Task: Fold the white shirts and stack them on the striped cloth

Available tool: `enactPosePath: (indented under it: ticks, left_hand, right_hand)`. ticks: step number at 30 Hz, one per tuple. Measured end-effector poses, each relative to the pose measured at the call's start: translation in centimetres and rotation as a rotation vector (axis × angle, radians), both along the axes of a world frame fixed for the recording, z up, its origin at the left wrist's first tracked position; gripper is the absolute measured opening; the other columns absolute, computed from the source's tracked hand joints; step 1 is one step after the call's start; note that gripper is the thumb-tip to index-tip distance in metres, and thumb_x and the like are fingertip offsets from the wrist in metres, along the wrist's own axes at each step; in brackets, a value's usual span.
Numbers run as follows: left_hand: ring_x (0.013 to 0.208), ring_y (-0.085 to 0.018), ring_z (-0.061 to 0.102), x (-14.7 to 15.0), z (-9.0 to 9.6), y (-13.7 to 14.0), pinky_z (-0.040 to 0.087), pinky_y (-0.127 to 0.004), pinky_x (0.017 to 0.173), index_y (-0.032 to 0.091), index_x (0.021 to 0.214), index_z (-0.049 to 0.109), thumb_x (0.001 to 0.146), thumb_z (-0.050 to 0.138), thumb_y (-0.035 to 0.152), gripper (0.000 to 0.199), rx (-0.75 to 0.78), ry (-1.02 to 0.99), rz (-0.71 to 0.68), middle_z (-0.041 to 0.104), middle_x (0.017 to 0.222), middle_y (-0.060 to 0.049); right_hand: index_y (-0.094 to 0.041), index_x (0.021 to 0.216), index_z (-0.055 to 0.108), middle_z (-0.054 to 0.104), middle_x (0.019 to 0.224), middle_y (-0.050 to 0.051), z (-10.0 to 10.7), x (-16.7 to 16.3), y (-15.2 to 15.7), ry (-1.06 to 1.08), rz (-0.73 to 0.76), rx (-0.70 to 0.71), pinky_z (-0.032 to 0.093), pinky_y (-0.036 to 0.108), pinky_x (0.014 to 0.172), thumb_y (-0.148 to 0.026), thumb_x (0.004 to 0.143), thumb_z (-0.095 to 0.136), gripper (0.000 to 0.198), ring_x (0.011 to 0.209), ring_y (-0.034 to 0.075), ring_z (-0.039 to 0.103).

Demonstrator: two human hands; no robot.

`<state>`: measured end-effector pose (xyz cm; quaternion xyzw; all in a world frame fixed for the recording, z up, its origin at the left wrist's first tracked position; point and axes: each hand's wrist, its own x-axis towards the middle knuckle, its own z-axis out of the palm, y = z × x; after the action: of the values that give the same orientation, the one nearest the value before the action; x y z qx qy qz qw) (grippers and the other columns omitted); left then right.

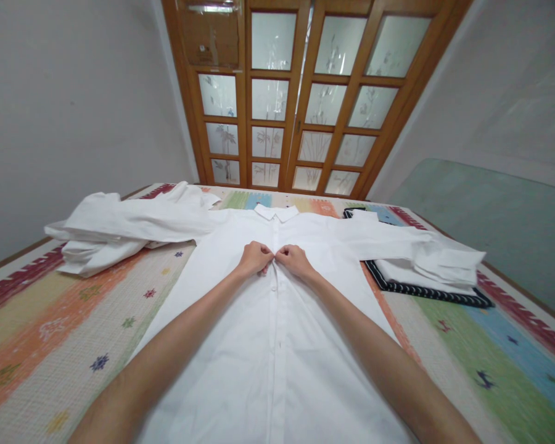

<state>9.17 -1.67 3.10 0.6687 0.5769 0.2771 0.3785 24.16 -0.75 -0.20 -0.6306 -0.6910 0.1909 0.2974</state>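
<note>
A white button-up shirt [245, 345] lies spread out front up, its collar at the far end and its sleeves stretched to both sides. At the chest, my left hand [256, 256] pinches the edge of the front placket. My right hand [294, 259] pinches the same spot from the other side, and the fingertips of both hands nearly meet. A button there, if any, is hidden by my fingers. Below my hands the placket runs toward me, with a button and a buttonhole showing. Near the collar the front edges lie together.
Under the shirt is a patterned, striped cloth [134, 296] covering the table. Crumpled white fabric [97, 253] lies by the left sleeve. Beneath the right sleeve sits a folded white item with black striped trim [439, 297]. Wooden glass-paned doors [277, 92] stand beyond the far edge.
</note>
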Motion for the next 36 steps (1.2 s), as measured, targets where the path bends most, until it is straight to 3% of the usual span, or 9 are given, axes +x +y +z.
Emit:
enactPosePath:
  ticks: [19, 30, 36]
  left_hand:
    - [0.046, -0.013, 0.065, 0.74, -0.52, 0.32, 0.051, -0.019, 0.050, 0.012, 0.075, 0.067, 0.077, 0.057, 0.011, 0.010, -0.114, -0.095, 0.069, 0.066, 0.050, -0.001]
    - [0.047, -0.014, 0.066, 0.88, -0.61, 0.67, 0.052, -0.020, 0.051, 0.012, 0.066, 0.066, 0.075, 0.059, 0.012, 0.012, -0.194, -0.151, 0.131, 0.068, 0.055, -0.003]
    - [0.043, -0.010, 0.061, 0.95, -0.69, 0.56, 0.047, -0.017, 0.047, 0.013, 0.056, 0.061, 0.074, 0.060, 0.012, 0.017, -0.141, -0.144, 0.179, 0.063, 0.049, 0.000]
  right_hand:
    - [-0.017, 0.064, 0.070, 0.071, 0.066, 0.000, -0.34, 0.26, 0.48, 0.068, 0.040, -0.007, 0.038, 0.022, 0.061, -0.020, 0.074, 0.058, 0.016, 0.066, 0.014, 0.061]
    - [-0.016, 0.066, 0.072, 0.071, 0.066, 0.001, -0.64, 0.66, 0.76, 0.137, 0.069, -0.031, 0.041, 0.022, 0.062, -0.021, 0.073, 0.058, 0.016, 0.066, 0.014, 0.061]
    - [-0.015, 0.066, 0.073, 0.072, 0.065, 0.003, -0.06, 0.56, 0.26, 0.147, 0.058, -0.009, 0.041, 0.022, 0.060, -0.018, 0.070, 0.061, 0.013, 0.065, 0.015, 0.062]
